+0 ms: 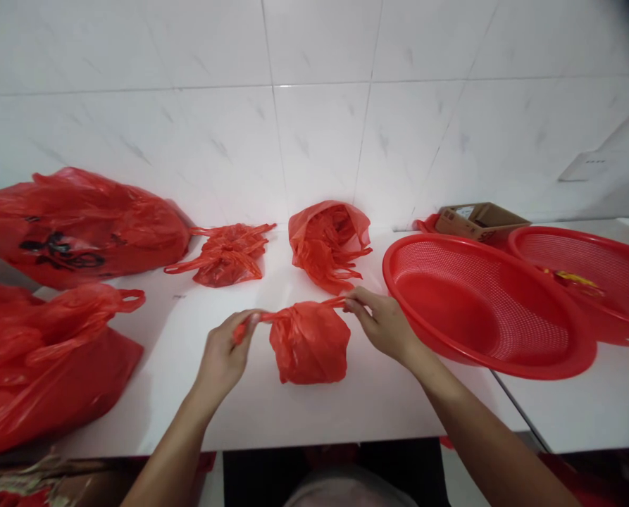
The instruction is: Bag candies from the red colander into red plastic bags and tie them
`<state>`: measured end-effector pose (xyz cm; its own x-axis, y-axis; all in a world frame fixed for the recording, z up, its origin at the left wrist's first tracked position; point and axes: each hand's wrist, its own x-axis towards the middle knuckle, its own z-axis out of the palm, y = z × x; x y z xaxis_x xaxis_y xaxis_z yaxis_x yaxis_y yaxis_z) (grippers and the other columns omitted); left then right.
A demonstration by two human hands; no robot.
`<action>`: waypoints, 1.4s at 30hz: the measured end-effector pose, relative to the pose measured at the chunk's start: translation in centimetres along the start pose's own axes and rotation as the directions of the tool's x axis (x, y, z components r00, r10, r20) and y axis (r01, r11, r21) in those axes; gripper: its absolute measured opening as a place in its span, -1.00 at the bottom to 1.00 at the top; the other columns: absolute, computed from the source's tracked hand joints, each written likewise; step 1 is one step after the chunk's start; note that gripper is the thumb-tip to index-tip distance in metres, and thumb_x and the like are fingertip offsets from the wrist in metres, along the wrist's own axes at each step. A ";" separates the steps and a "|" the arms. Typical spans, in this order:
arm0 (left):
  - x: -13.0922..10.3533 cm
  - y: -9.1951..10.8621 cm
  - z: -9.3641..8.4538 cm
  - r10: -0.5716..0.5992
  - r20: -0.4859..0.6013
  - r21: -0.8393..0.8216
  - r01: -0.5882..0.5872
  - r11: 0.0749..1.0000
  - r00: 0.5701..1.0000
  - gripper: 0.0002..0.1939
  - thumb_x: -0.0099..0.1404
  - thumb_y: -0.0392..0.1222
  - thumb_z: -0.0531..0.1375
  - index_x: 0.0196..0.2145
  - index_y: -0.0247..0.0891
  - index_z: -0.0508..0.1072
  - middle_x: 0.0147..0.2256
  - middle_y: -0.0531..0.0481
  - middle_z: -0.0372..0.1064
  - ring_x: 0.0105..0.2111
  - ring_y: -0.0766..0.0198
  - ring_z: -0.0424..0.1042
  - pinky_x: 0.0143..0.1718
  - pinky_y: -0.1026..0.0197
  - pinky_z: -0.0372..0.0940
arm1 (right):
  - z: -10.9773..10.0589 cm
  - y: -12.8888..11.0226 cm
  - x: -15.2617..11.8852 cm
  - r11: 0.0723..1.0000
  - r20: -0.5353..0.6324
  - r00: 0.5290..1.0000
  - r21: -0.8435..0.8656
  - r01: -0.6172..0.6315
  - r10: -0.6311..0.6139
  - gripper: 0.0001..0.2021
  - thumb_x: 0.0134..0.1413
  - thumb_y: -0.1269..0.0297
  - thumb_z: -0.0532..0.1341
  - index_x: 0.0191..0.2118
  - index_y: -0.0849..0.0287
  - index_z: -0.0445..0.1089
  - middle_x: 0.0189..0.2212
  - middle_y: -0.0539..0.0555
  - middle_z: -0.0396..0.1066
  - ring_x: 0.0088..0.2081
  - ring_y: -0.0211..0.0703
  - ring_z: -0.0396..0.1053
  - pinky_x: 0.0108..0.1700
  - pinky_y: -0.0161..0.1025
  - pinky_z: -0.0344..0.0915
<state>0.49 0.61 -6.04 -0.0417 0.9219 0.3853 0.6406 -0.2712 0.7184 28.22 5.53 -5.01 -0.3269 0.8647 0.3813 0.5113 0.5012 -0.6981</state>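
A small, filled red plastic bag rests on the white table near its front edge, its top twisted closed. On its left side, my left hand is closed around one handle, which pokes out past the thumb. My right hand pinches the other handle at the bag's upper right. Both handles are stretched outward between the hands. What is inside the bag is hidden by the plastic.
Behind lie a tied red bag and a bunch of red bags. Large red bags fill the left. Red baskets and a cardboard box stand at right, before a tiled wall.
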 end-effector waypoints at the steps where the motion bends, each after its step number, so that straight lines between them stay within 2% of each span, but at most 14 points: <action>1: -0.8 -1.2 0.1 -0.092 -0.004 -0.005 0.092 0.996 0.996 -0.64 0.40 0.05 0.04 -0.23 -0.19 0.55 -0.22 -0.04 0.55 -0.19 0.11 0.49 -0.05 0.09 0.31 | 0.3 1.5 -0.5 0.997 0.004 0.997 -0.002 -0.075 0.075 -0.78 0.30 0.23 0.04 -0.34 0.14 0.33 -0.42 0.00 0.45 -0.40 -0.23 0.36 -0.30 -0.28 0.19; 4: -2.6 -3.2 1.5 -0.257 0.036 -0.116 0.260 0.959 0.966 -0.59 0.39 0.11 0.02 -0.23 -0.21 0.53 -0.23 -0.05 0.54 -0.15 0.09 0.48 -0.02 0.07 0.30 | 1.6 4.4 -1.6 0.963 0.007 0.965 0.052 -0.264 0.264 -0.75 0.29 0.15 0.04 -0.37 0.13 0.30 -0.43 0.01 0.46 -0.37 -0.19 0.41 -0.28 -0.26 0.25; 7: -3.0 -2.5 3.8 -0.279 -0.062 -0.252 0.256 0.933 0.958 -0.59 0.42 0.10 -0.03 -0.11 -0.22 0.46 -0.07 -0.09 0.48 -0.03 0.12 0.43 0.04 0.09 0.28 | 3.2 3.7 -1.7 0.934 -0.030 0.941 0.133 -0.332 0.338 -0.72 0.29 0.05 0.02 -0.28 0.10 0.32 -0.33 0.04 0.49 -0.28 -0.16 0.45 -0.24 -0.24 0.29; 10: -2.3 -1.2 5.8 -0.259 -0.118 -0.225 0.229 0.947 0.959 -0.60 0.45 0.08 -0.11 -0.08 -0.19 0.40 -0.02 -0.09 0.43 -0.02 0.16 0.41 0.00 0.13 0.28 | 5.0 1.4 -1.7 0.950 0.002 0.952 0.062 -0.305 0.306 -0.67 0.21 -0.05 0.12 -0.08 0.06 0.34 -0.16 0.06 0.49 -0.18 -0.11 0.45 -0.18 -0.20 0.31; 12: -2.0 -0.7 6.9 -0.237 -0.077 -0.170 0.221 0.960 0.968 -0.64 0.45 0.06 -0.10 -0.18 -0.17 0.38 -0.16 -0.04 0.46 -0.15 0.19 0.44 -0.11 0.17 0.31 | 6.2 0.6 -2.1 0.966 0.044 0.966 -0.053 -0.252 0.254 -0.64 0.15 -0.01 0.21 -0.03 0.07 0.32 -0.10 0.07 0.47 -0.12 -0.06 0.44 -0.13 -0.15 0.30; 14: -1.9 -0.9 7.6 -0.218 -0.028 -0.111 0.214 0.971 0.975 -0.68 0.44 0.05 -0.08 -0.30 -0.16 0.34 -0.35 0.04 0.43 -0.32 0.22 0.42 -0.22 0.19 0.29 | 6.9 0.7 -2.6 0.970 0.078 0.973 -0.127 -0.207 0.218 -0.70 0.16 0.07 0.21 -0.06 0.10 0.32 -0.13 0.08 0.48 -0.13 -0.05 0.44 -0.13 -0.15 0.29; 16: -1.9 -1.6 7.9 -0.212 0.011 -0.044 0.212 0.976 0.977 -0.69 0.44 0.02 -0.08 -0.36 -0.14 0.29 -0.45 0.10 0.37 -0.43 0.23 0.38 -0.31 0.20 0.24 | 7.0 1.6 -3.1 0.978 0.114 0.977 -0.128 -0.163 0.178 -0.78 0.20 0.14 0.18 -0.10 0.10 0.30 -0.20 0.06 0.49 -0.20 -0.08 0.44 -0.17 -0.18 0.29; 19: -1.7 -2.8 7.5 -0.218 0.043 0.054 0.216 0.975 0.975 -0.73 0.43 0.00 -0.07 -0.34 -0.13 0.29 -0.49 0.12 0.35 -0.48 0.23 0.35 -0.36 0.20 0.17 | 5.9 3.3 -3.3 0.994 0.166 0.982 -0.079 -0.075 0.088 -0.85 0.22 0.20 0.15 -0.13 0.10 0.28 -0.25 0.04 0.49 -0.26 -0.12 0.44 -0.21 -0.22 0.28; 26: -1.0 -4.6 6.5 -0.223 0.059 0.221 0.205 0.954 0.973 -0.72 0.40 0.00 -0.01 -0.36 -0.11 0.38 -0.47 0.10 0.38 -0.45 0.20 0.36 -0.36 0.20 0.14 | 3.5 6.5 -3.4 0.988 0.138 0.981 -0.095 -0.124 0.137 -0.97 0.21 0.29 0.08 -0.25 0.10 0.21 -0.39 -0.02 0.41 -0.38 -0.18 0.36 -0.30 -0.26 0.25; 29: -0.9 -4.2 6.5 -0.202 0.053 0.252 0.183 0.950 0.978 -0.67 0.41 0.02 -0.03 -0.39 -0.14 0.40 -0.43 0.05 0.38 -0.40 0.17 0.36 -0.32 0.16 0.19 | 3.0 6.7 -3.6 0.966 0.139 0.972 -0.204 -0.158 0.189 -0.93 0.19 0.32 0.07 -0.21 0.10 0.25 -0.33 0.03 0.41 -0.30 -0.13 0.37 -0.24 -0.20 0.28; 33: -0.9 -2.6 6.6 -0.138 0.031 0.249 0.126 0.960 0.990 -0.65 0.41 0.02 -0.04 -0.24 -0.18 0.46 -0.15 -0.09 0.39 -0.13 0.08 0.37 -0.05 0.04 0.24 | 2.6 5.2 -3.5 0.941 0.039 0.975 -0.270 -0.202 0.220 -0.71 0.19 0.23 0.13 0.02 0.11 0.27 0.00 0.21 0.32 0.03 0.03 0.31 0.01 -0.01 0.29; 36: -1.0 -1.2 7.2 -0.071 0.038 0.238 0.060 0.969 0.997 -0.65 0.43 -0.05 -0.06 -0.06 -0.18 0.44 0.06 -0.14 0.29 0.06 0.07 0.28 0.11 0.01 0.17 | 3.7 3.7 -3.3 0.957 -0.060 0.993 -0.266 -0.112 0.099 -0.60 0.23 0.17 0.11 0.15 0.12 0.22 0.18 0.26 0.19 0.21 0.06 0.15 0.17 0.05 0.19; 38: -0.9 -0.7 8.1 -0.036 0.081 0.248 0.015 0.969 0.996 -0.66 0.43 -0.09 -0.06 -0.01 -0.17 0.43 0.09 -0.14 0.30 0.09 0.07 0.28 0.12 0.01 0.17 | 5.2 3.1 -3.2 0.951 -0.042 0.997 -0.302 -0.067 0.057 -0.62 0.27 0.17 0.08 0.15 0.14 0.25 0.20 0.26 0.18 0.22 0.06 0.14 0.20 0.05 0.15; 42: -0.1 -1.2 9.7 -0.066 0.189 0.300 0.006 0.954 0.980 -0.68 0.44 -0.11 -0.07 -0.04 -0.14 0.42 -0.09 -0.09 0.46 -0.09 0.09 0.43 -0.06 0.06 0.27 | 7.9 3.7 -3.1 0.888 0.052 0.984 -0.442 -0.131 0.171 -0.63 0.33 0.16 0.02 0.15 0.15 0.31 0.08 0.24 0.33 0.04 0.09 0.28 0.06 0.04 0.24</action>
<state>7.20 3.49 -12.56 0.0616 0.9733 0.2209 0.8407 -0.1699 0.5142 24.85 4.43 -13.60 -0.2754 0.9348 0.2243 0.8477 0.3462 -0.4019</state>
